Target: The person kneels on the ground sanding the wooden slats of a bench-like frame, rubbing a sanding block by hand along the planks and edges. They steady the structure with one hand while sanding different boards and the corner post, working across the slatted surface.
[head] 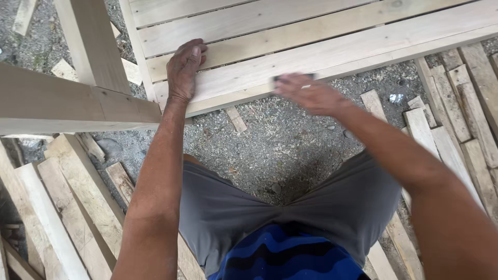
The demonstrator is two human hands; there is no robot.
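Note:
A pale slatted wooden frame [321, 31] lies in front of me over gravel. My left hand [184, 67] rests flat on its near plank, close to the left corner, fingers together and holding nothing. My right hand [308, 93] is blurred with motion at the plank's front edge. It presses a small dark flat piece, likely sandpaper [291, 78], against the wood; only the piece's far edge shows past my fingers.
A thick wooden beam and post [78, 98] cross at the left. Loose planks [67, 202] lie at lower left, and more offcuts [456, 119] at the right. Sawdust covers the gravel [280, 150] between them. My grey shorts and blue shirt fill the bottom.

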